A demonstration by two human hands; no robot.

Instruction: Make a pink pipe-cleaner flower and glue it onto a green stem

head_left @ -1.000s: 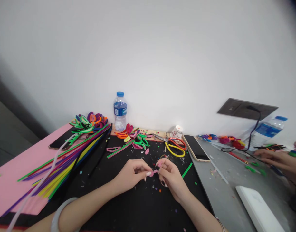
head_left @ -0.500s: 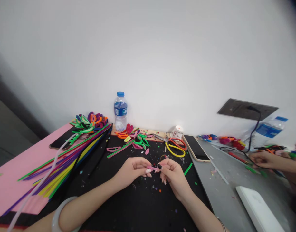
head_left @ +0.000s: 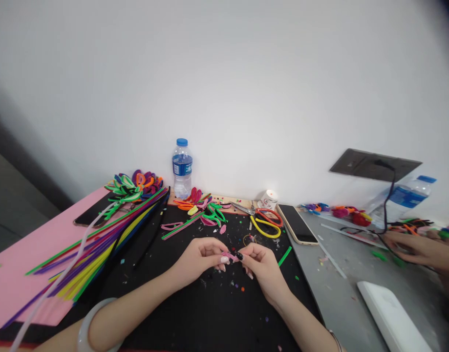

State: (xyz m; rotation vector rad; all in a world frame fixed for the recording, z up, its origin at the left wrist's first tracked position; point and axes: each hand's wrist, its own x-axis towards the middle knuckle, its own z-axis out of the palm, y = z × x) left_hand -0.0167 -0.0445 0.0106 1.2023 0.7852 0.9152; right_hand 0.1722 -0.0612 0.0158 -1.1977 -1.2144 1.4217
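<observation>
Centrally, between the two hands, a small pink fuzzy piece [head_left: 230, 256] is suspended just above the black mat [head_left: 195, 313] on the bench [head_left: 336, 293]. Its long axis runs roughly crosswise, from the left hand toward the right, with the right end seeming slightly lower; much of it is hidden by fingertips, so its exact shape cannot be told. The left hand [head_left: 205, 256] pinches its left end between thumb and fingers, while the right hand [head_left: 256, 260] pinches the other end, the fingertips of both close together.

Beyond them lie a cluster of coloured loops [head_left: 205, 207] and the scissors [head_left: 252, 212], blades pointing left and yellow and red handles to the right. A green strip [head_left: 285, 255] slants just beside the right hand. Left of the mat's middle, a bundle of long stems [head_left: 107, 249] runs diagonally. At far right, a co-worker's hand [head_left: 411, 248] reaches in near a black cable [head_left: 386, 208].
</observation>
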